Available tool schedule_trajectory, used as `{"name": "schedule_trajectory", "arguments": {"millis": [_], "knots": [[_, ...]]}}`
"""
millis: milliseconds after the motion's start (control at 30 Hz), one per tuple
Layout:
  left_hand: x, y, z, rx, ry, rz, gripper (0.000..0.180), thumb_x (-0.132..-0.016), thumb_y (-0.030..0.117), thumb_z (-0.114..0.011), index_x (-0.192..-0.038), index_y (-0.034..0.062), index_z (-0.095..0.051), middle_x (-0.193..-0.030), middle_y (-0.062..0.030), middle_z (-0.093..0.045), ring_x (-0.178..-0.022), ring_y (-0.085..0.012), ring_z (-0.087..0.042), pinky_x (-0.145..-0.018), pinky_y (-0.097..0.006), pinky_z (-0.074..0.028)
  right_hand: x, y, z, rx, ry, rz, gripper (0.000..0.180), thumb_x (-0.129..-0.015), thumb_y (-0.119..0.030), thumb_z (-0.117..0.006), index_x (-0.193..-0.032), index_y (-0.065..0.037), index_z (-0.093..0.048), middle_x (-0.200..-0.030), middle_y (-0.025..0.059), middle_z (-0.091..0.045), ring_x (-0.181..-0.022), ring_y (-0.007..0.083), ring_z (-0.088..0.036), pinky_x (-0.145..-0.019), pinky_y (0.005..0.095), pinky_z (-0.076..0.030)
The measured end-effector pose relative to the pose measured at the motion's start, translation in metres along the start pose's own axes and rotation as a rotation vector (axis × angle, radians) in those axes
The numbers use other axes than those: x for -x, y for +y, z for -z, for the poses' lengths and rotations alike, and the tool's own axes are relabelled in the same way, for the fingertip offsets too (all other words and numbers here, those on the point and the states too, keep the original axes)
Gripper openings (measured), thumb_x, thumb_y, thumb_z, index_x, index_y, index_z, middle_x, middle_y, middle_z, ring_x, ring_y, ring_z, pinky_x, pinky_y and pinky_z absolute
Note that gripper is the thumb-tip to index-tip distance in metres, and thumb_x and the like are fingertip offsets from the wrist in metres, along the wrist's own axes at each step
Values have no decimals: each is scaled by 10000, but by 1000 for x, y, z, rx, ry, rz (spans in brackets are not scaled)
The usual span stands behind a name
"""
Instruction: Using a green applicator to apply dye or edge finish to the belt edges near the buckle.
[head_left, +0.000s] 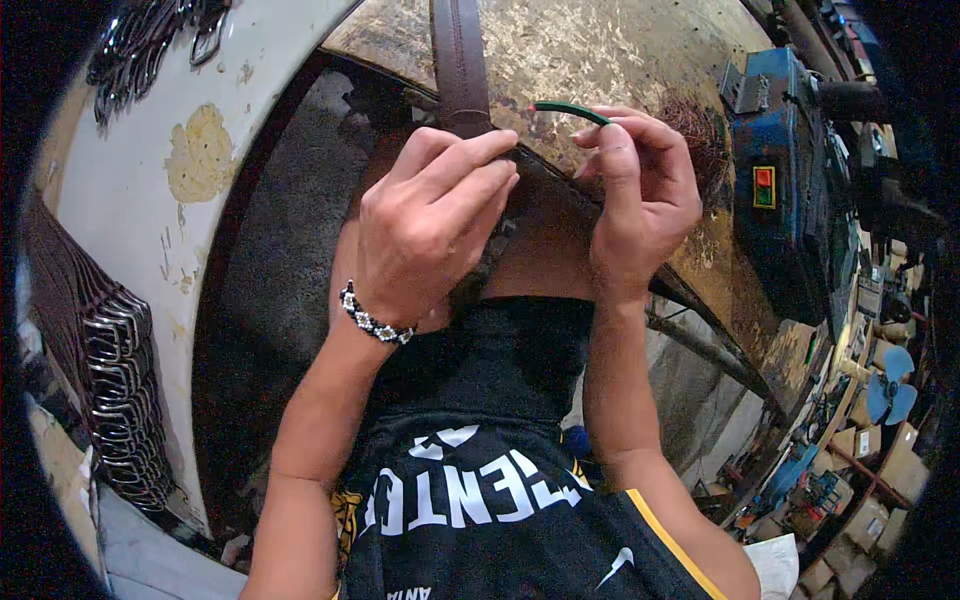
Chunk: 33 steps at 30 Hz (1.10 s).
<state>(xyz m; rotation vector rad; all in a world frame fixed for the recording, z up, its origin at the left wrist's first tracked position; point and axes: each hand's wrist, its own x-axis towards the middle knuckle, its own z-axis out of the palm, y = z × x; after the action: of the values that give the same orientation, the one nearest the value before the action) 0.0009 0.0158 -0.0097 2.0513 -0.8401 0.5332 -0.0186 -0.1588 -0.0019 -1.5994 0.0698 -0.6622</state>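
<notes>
My right hand (645, 200) pinches a thin, curved dark green strip (568, 108) between thumb and fingers. Its free end, with a reddish tip, points left. My left hand (430, 215) is closed, fingertips pressed together and aimed right; whatever they hold, if anything, is too small to make out. Just beyond the left hand lies a brown leather belt (460, 60), stretching away across the worn bench. Its near end is partly hidden behind my left fingers. A beaded bracelet (375, 318) circles my left wrist.
The worn wooden bench (590, 50) has an edge running diagonally below my hands. At right stands a blue machine (780, 180) with a red and green switch, beside a tangle of brown fibres (698, 135). Buckled belts (125, 400) hang at the pale table's left. Boxes and a blue fan (889, 386) sit lower right.
</notes>
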Motion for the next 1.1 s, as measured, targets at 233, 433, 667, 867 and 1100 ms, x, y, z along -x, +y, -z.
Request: {"name": "schedule_trajectory", "arguments": {"millis": [233, 433, 667, 867, 1100], "knots": [[2, -3, 3, 51, 185, 126, 146, -824, -72, -754, -962, -29, -731, -1002, -133, -752, -864, -222, -707, -784, -318, -560, 2, 9, -10, 182, -8, 101, 62, -909, -55, -702, -951, -14, -681, -963, 78, -713, -822, 143, -666, -700, 279, -535], [1, -7, 9, 54, 204, 170, 117, -841, -64, -741, -954, -37, -728, -1006, -130, -753, -886, -218, -716, -799, -308, -561, 1, 5, -12, 322, -78, 234, 52, -886, -45, -706, -928, -20, -687, -952, 98, -719, -803, 181, -678, -664, 289, -530], [0, -8, 10, 68, 212, 167, 114, -849, -51, -742, -961, -36, -724, -1007, -133, -751, -894, -218, -721, -804, -307, -566, 0, 6, -10, 371, -115, 261, 52, -880, -45, -706, -921, -19, -686, -934, 96, -720, -801, 187, -682, -661, 290, -528], [1, -11, 5, 105, 257, 157, 123, -817, -52, -754, -932, -19, -723, -969, -124, -738, -825, -249, -689, -748, -330, -556, 1, 4, -13, 335, -109, 224, 52, -876, -41, -708, -915, -17, -685, -929, 102, -719, -819, 197, -690, -675, 300, -532], [0, -10, 7, 102, 259, 170, 123, -817, -53, -755, -930, -16, -723, -966, -121, -739, -830, -243, -691, -747, -328, -557, 0, 5, -14, 348, -102, 235, 51, -873, -39, -709, -914, -18, -687, -922, 102, -719, -805, 194, -689, -662, 296, -533]]}}
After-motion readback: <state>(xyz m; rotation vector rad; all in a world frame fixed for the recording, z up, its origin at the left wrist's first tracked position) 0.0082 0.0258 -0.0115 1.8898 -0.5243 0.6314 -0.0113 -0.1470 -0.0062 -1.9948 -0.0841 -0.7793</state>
